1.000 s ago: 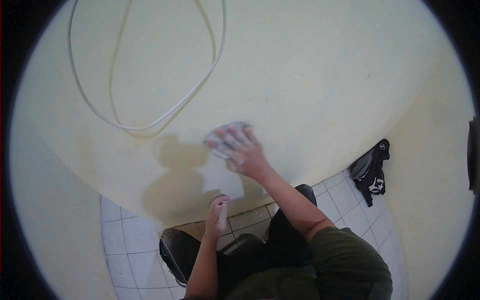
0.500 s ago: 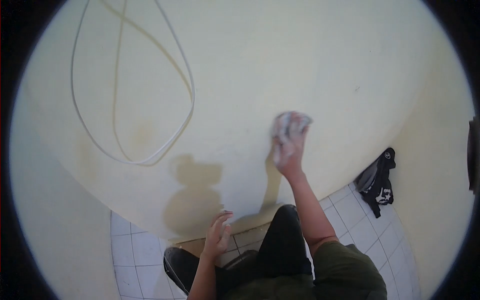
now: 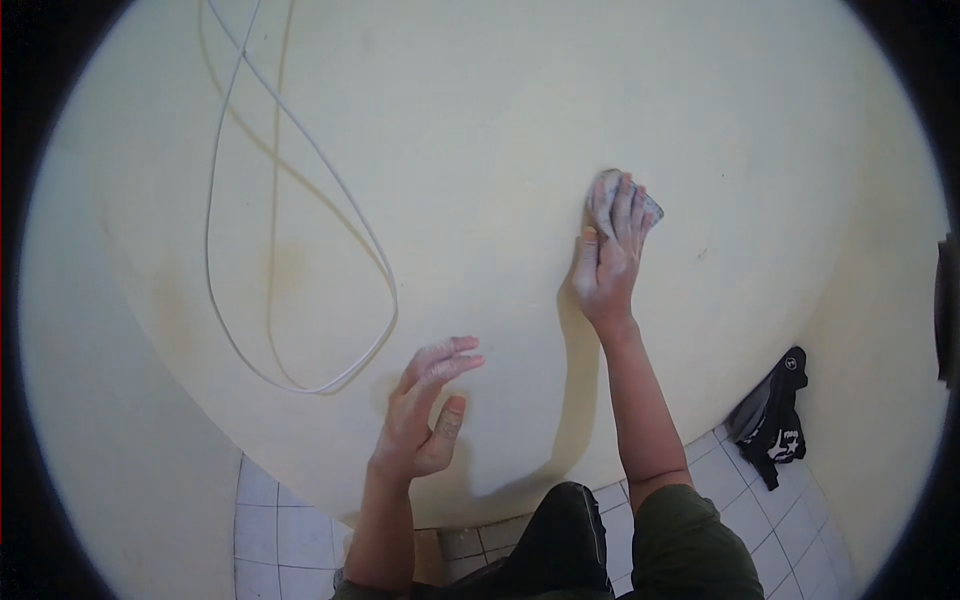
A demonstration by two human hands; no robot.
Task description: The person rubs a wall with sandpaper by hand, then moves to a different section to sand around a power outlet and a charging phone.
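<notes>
My right hand (image 3: 608, 272) presses a small, flat grey mottled pad (image 3: 653, 211) against the pale cream wall (image 3: 500, 150). Its fingers stretch up over the pad, with the thumb along the left side. The palm side of the pad is hidden, and I cannot tell whether it is cloth or sandpaper. White dust coats the fingers. Lower and to the left, my left hand (image 3: 418, 425) is raised in front of the wall, fingers apart and slightly bent, holding nothing. Its fingertips look dusty too.
A white cable (image 3: 208, 235) hangs in a loop down the wall on the left. Dark fabric with white print (image 3: 775, 430) lies in the right corner on white floor tiles (image 3: 705, 485). My bent knee (image 3: 560, 535) is close to the wall's foot.
My right hand has moved up and slightly right on the wall with the pad. My left hand has risen from near my knees to in front of the wall. The view has tilted up.
</notes>
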